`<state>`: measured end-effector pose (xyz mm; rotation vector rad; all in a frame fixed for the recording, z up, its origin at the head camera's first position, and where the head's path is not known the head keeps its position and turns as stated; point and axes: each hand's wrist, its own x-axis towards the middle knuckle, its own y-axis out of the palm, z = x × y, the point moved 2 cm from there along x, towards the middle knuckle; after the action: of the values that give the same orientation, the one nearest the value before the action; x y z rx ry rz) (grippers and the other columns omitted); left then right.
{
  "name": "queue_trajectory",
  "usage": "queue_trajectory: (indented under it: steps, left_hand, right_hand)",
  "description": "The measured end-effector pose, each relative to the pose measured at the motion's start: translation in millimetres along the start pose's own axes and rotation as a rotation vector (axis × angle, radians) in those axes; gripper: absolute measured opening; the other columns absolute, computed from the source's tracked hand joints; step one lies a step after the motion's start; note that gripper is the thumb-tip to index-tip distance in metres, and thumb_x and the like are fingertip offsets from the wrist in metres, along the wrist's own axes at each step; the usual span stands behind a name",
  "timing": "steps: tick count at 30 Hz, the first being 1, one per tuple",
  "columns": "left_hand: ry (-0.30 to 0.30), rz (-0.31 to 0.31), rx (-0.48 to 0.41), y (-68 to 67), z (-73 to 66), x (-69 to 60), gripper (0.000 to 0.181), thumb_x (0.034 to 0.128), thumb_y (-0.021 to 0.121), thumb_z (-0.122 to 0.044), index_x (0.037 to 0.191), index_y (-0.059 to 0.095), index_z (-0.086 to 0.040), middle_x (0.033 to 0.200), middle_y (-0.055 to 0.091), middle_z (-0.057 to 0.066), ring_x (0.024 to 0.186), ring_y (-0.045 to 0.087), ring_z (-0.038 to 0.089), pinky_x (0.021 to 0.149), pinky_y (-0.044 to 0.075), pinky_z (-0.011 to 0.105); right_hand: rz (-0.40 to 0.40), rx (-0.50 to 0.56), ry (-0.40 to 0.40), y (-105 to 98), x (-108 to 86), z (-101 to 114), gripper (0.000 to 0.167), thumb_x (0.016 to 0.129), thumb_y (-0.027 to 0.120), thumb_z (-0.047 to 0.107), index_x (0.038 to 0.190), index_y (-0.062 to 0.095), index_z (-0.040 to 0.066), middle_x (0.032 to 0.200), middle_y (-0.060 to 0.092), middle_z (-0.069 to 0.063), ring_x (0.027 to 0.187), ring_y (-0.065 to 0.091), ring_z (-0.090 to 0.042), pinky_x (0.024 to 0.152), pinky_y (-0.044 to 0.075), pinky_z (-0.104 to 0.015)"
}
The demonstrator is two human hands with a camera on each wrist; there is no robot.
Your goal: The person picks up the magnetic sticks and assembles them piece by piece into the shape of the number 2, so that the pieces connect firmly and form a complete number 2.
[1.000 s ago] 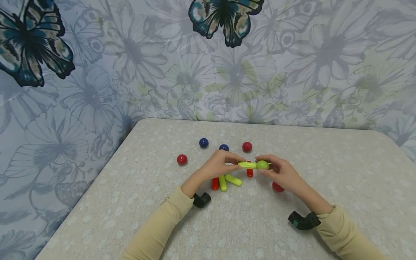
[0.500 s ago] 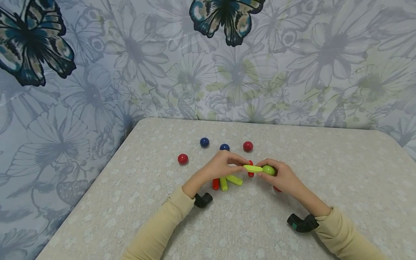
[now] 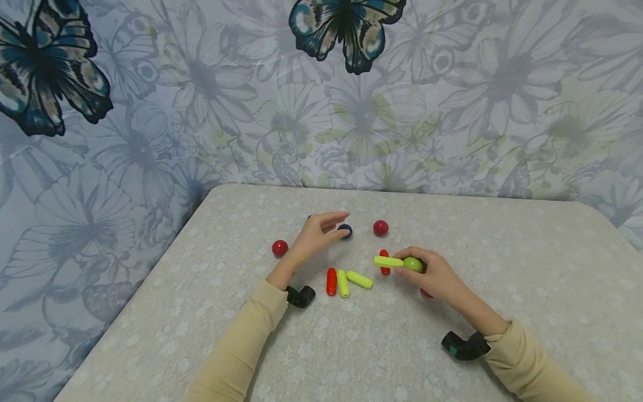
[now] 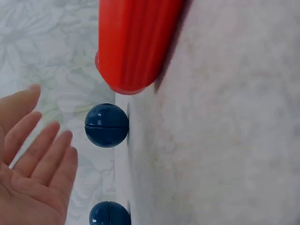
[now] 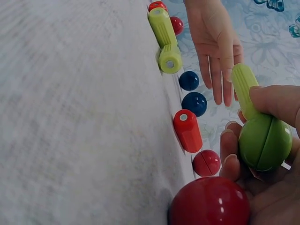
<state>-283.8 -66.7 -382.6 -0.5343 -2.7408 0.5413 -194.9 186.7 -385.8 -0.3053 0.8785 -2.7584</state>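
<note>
My right hand (image 3: 437,273) pinches a lime-green stick (image 3: 388,261) joined end to end with a green ball (image 3: 413,264), which rests by the curled fingers in the right wrist view. Over the table's far part, my left hand (image 3: 312,239) is open and holds nothing. Its fingers are close to a blue ball (image 3: 345,231); the left wrist view shows a gap between them. Another blue ball (image 4: 109,214) is mostly hidden behind that hand in the head view. Below the held stick lies a red stick (image 3: 384,270), partly covered.
A red stick (image 3: 331,282) and two lime sticks (image 3: 343,283) lie mid-table, grey spots on some stick ends. Red balls sit at the left (image 3: 279,248), at the back (image 3: 380,228) and partly under the right hand (image 5: 211,204). A papered wall (image 3: 321,128) borders the table (image 3: 382,346).
My left hand has let go of the lime stick and moved left and away toward the blue balls. The right hand keeps the stick and ball, having shifted slightly right and nearer since the first frame.
</note>
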Motion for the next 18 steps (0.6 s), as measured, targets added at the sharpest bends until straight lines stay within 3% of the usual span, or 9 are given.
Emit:
queue_trajectory:
  steps: [6, 12, 18]
  left_hand:
    - [-0.06, 0.043, 0.077, 1.3, 9.9, 6.3, 0.053, 0.0862, 0.07, -0.014, 0.135, 0.05, -0.004, 0.135, 0.048, 0.007, 0.123, 0.044, 0.022, 0.097, 0.038, 0.031]
    - [-0.042, 0.109, 0.14, 6.0, 21.8, 9.7, 0.052, 0.086, 0.069, -0.007, 0.133, 0.049, 0.002, 0.134, 0.048, 0.014, 0.12, 0.048, 0.028, 0.096, 0.04, 0.034]
    - [-0.035, 0.08, 0.184, 9.1, 25.4, 9.9, 0.046, 0.0853, 0.069, -0.004, 0.129, 0.055, -0.001, 0.129, 0.054, 0.013, 0.112, 0.054, 0.023, 0.092, 0.043, 0.031]
  right_hand:
    - [0.001, 0.003, 0.0, 2, 1.2, -1, 0.022, 0.085, 0.071, 0.017, 0.105, 0.066, 0.009, 0.085, 0.056, -0.004, 0.071, 0.047, -0.021, 0.059, 0.041, -0.029]
    - [0.004, 0.004, -0.008, 3, 0.3, -2, 0.023, 0.085, 0.071, 0.017, 0.105, 0.066, 0.008, 0.085, 0.056, -0.003, 0.072, 0.046, -0.02, 0.059, 0.041, -0.028]
    - [0.004, 0.007, -0.007, 2, -0.2, -1, 0.022, 0.085, 0.071, 0.017, 0.105, 0.066, 0.008, 0.083, 0.055, -0.003, 0.071, 0.046, -0.02, 0.058, 0.04, -0.027]
